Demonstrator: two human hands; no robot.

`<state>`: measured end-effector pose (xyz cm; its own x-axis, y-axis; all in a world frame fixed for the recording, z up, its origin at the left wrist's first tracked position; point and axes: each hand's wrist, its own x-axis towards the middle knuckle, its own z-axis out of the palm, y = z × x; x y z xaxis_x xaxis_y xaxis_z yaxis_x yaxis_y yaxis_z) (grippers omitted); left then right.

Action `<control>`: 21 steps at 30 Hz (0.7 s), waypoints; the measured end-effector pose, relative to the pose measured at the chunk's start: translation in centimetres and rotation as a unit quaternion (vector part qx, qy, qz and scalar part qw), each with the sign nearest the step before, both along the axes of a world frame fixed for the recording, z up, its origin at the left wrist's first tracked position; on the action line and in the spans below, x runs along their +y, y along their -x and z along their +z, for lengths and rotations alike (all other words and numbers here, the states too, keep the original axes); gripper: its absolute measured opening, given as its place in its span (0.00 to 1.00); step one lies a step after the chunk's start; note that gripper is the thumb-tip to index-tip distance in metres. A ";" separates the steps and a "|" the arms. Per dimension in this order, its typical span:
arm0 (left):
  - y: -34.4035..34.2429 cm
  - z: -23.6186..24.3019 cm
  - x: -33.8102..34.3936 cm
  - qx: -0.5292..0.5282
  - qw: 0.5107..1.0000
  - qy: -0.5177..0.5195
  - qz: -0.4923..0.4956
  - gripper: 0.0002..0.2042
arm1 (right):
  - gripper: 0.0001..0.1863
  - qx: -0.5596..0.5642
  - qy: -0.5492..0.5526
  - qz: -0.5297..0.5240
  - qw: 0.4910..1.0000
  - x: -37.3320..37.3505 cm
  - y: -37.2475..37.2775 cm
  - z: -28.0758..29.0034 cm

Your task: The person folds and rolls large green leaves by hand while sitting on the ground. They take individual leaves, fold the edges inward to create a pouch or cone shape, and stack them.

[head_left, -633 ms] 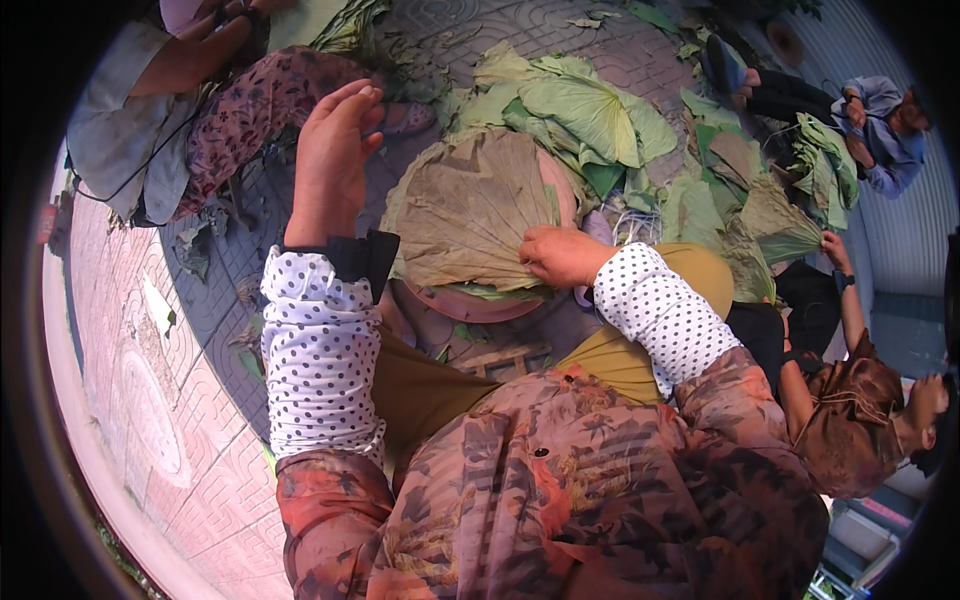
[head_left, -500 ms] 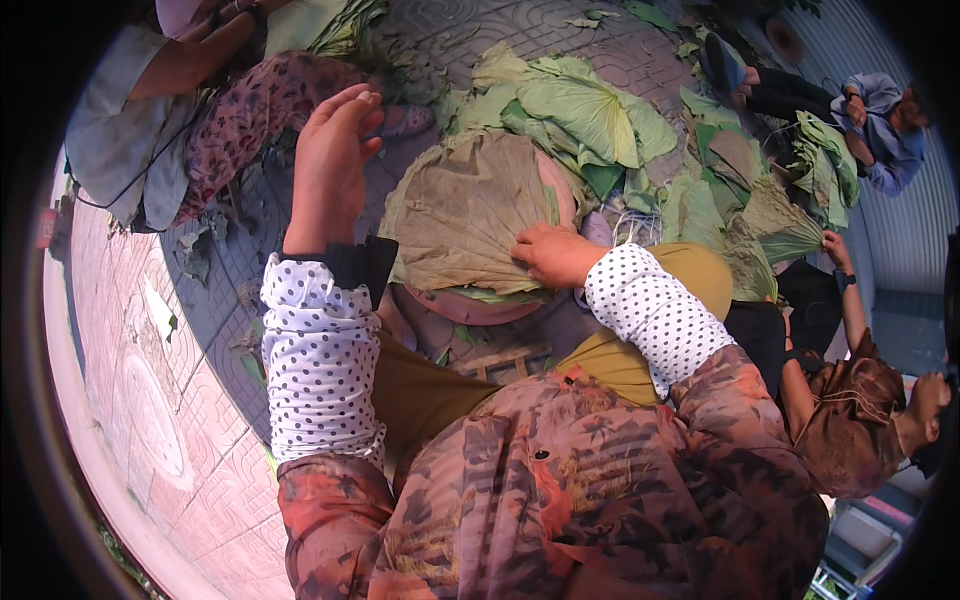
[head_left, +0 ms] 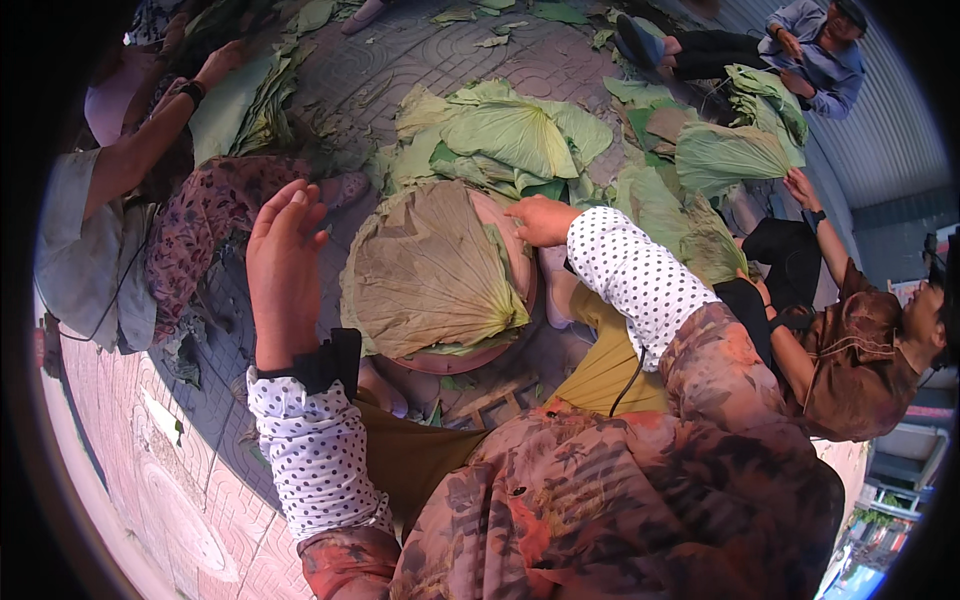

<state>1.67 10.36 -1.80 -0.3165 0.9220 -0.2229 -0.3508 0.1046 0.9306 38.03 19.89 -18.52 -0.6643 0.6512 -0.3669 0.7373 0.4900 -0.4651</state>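
A large dried brown-green leaf (head_left: 430, 270) lies on a stack of leaves over a round pink basin (head_left: 520, 250) between my knees. My left hand (head_left: 285, 265) is raised at the left of the basin, fingers stretched upward, with nothing visible in it. Over the basin's right rim is my right hand (head_left: 543, 220), its fingers loosely bent toward the leaf; no object shows in them. Just beyond the basin lies a heap of large pale green leaves (head_left: 510, 135).
More leaves (head_left: 650, 200) spread to the right. Co-workers sit around me: one person's arm (head_left: 140, 160) at the left, another person in a brown shirt (head_left: 850, 350) holding a green leaf (head_left: 730, 158), a third in blue at the far right. A small wooden frame (head_left: 495, 405) sits by my feet.
My right hand has lifted off the leaf and moved to the basin's right rim. My left hand stays raised. The view has shifted; the co-worker at right now holds a leaf higher.
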 end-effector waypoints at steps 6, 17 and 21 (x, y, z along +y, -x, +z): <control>-3.4 0.4 3.7 0.005 1.000 0.014 -0.005 0.12 | 0.39 -0.125 -0.013 -0.230 0.965 6.8 -10.4 -7.7; -8.9 -3.3 11.5 0.028 0.998 0.056 -0.020 0.10 | 0.41 0.140 0.183 -0.555 0.799 17.7 -16.6 -15.8; -9.6 -4.3 12.7 0.031 0.996 0.071 -0.034 0.11 | 0.31 0.188 0.161 -0.586 0.771 19.8 -18.4 -18.7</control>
<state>11.27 23.02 -6.07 -0.2717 0.9021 -0.3352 -0.2816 0.2585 0.9241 56.44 39.64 -37.18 0.2134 0.8007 -0.5597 0.3688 -0.5966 -0.7128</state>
